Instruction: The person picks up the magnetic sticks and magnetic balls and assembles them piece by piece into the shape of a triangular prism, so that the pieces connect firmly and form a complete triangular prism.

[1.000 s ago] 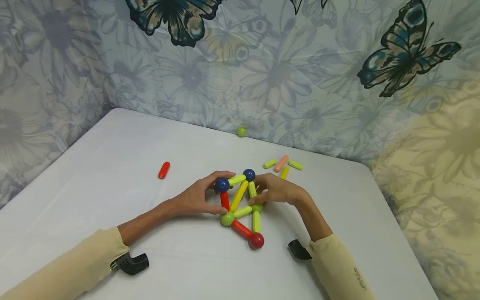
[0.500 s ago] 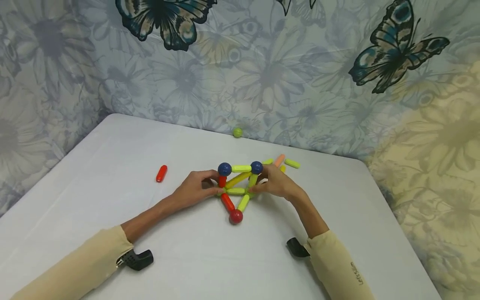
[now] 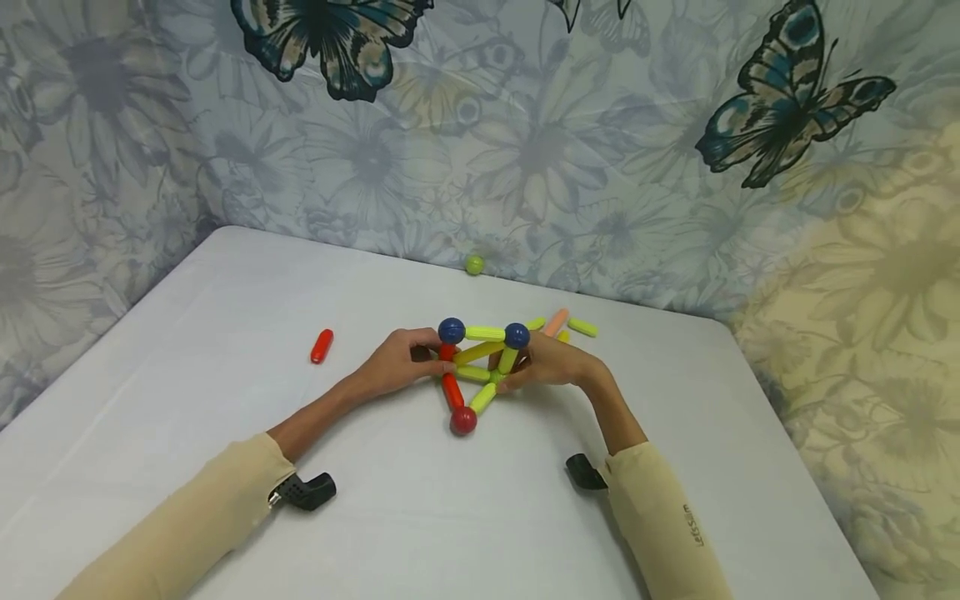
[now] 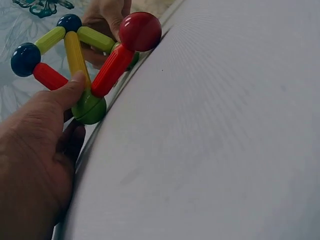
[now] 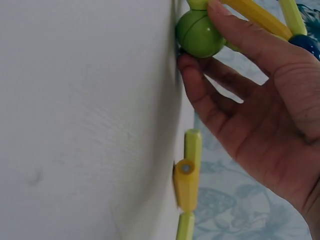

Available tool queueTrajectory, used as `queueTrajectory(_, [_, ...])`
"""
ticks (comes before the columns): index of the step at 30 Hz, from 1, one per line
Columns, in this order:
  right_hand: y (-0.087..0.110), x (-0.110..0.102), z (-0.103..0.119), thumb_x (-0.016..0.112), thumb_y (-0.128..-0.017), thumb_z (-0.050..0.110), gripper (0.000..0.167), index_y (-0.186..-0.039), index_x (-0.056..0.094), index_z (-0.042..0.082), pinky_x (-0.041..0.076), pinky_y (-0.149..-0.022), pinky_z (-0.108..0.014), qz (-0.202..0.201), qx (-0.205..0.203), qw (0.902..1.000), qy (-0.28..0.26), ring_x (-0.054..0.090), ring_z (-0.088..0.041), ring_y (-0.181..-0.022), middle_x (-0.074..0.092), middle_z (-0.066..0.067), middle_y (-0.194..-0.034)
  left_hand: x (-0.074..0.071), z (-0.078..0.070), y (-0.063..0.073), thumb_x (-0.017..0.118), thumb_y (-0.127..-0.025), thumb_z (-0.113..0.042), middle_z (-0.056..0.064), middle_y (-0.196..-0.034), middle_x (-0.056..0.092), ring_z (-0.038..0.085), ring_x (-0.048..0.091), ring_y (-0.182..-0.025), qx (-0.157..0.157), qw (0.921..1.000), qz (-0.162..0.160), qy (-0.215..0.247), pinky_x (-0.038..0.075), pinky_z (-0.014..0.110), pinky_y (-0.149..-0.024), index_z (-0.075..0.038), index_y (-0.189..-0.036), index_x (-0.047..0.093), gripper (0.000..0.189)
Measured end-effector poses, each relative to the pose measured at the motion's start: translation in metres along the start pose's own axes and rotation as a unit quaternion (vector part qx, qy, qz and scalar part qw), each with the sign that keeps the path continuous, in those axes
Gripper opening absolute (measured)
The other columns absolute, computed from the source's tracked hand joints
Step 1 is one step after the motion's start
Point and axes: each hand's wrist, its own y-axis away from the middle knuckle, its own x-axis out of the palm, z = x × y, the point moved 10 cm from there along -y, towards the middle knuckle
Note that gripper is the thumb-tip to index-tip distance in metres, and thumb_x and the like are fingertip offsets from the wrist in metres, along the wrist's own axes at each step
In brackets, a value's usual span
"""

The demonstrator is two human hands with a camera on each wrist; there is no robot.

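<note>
A magnetic stick-and-ball frame stands between both hands in the head view. Two blue balls [image 3: 452,331] form its top, joined by a light-green stick [image 3: 484,332]. A yellow stick [image 4: 76,52] slants across one face. Red and light-green sticks run forward to a red ball [image 3: 463,421] low at the front. My left hand [image 3: 397,360] grips the left green ball [image 4: 90,109], thumb along its top where the sticks meet and fingers beneath. My right hand [image 3: 558,360] pinches the right green ball [image 5: 201,34] between thumb and fingertips.
A loose red stick [image 3: 322,346] lies on the white table [image 3: 420,517] to the left. Behind the right hand are an orange stick [image 3: 556,322], a light-green stick [image 3: 582,327] and other loose sticks. One green ball [image 3: 474,265] sits at the back edge, against a patterned cloth backdrop [image 3: 360,167].
The frame has turned in both hands: its red ball has swung left and farther back, and the blue balls have moved back. The left forearm has shifted right. Both hands keep their hold.
</note>
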Motion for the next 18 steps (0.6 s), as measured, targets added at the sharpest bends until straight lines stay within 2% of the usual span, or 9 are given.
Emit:
queueTrajectory(7, [0.0027, 0.0007, 0.0041, 0.080, -0.092, 0.014, 0.026, -0.115, 0.073, 0.004, 0.056, -0.104, -0.047, -0.017, -0.003, 0.9998, 0.014, 0.069, -0.024, -0.111, 0.073, -0.014, -0.123, -0.0005, 0.0003, 0.0040, 0.081, -0.092, -0.016, 0.006, -0.105, 0.076, 0.018, 0.063, -0.092, 0.003, 0.9997, -0.004, 0.024, 0.052, 0.020, -0.082, -0.009, -0.119, 0.076, 0.029])
queueTrajectory(13, [0.0045, -0.0014, 0.0057, 0.078, -0.094, 0.018, 0.032, -0.122, 0.071, 0.004, 0.057, -0.101, -0.043, -0.019, -0.002, 0.9991, 0.039, 0.069, -0.024, -0.111, 0.072, -0.013, -0.129, -0.0024, -0.0015, 0.0029, 0.080, -0.092, -0.016, 0.006, -0.106, 0.077, 0.016, 0.064, -0.092, 0.005, 0.9999, -0.007, 0.008, 0.053, 0.020, -0.083, -0.009, -0.119, 0.076, 0.028])
queueTrajectory(16, [0.0028, -0.0010, 0.0065, 0.076, -0.096, 0.020, 0.032, -0.125, 0.072, 0.006, 0.056, -0.090, -0.033, -0.014, -0.007, 0.9991, 0.039, 0.066, -0.019, -0.100, 0.074, -0.010, -0.123, -0.0029, -0.0025, 0.0029, 0.079, -0.093, -0.016, 0.006, -0.107, 0.077, 0.016, 0.064, -0.092, 0.007, 1.0000, -0.007, -0.001, 0.053, 0.020, -0.083, -0.008, -0.119, 0.076, 0.027])
queueTrajectory(18, [0.0020, -0.0009, 0.0070, 0.075, -0.097, 0.021, 0.032, -0.126, 0.073, 0.008, 0.049, -0.078, -0.027, -0.015, -0.012, 0.9992, 0.035, 0.060, -0.017, -0.088, 0.075, -0.007, -0.117, -0.0025, -0.0036, 0.0032, 0.079, -0.094, -0.017, 0.006, -0.109, 0.077, 0.016, 0.064, -0.093, 0.006, 1.0000, -0.005, -0.004, 0.053, 0.020, -0.083, -0.008, -0.120, 0.075, 0.028])
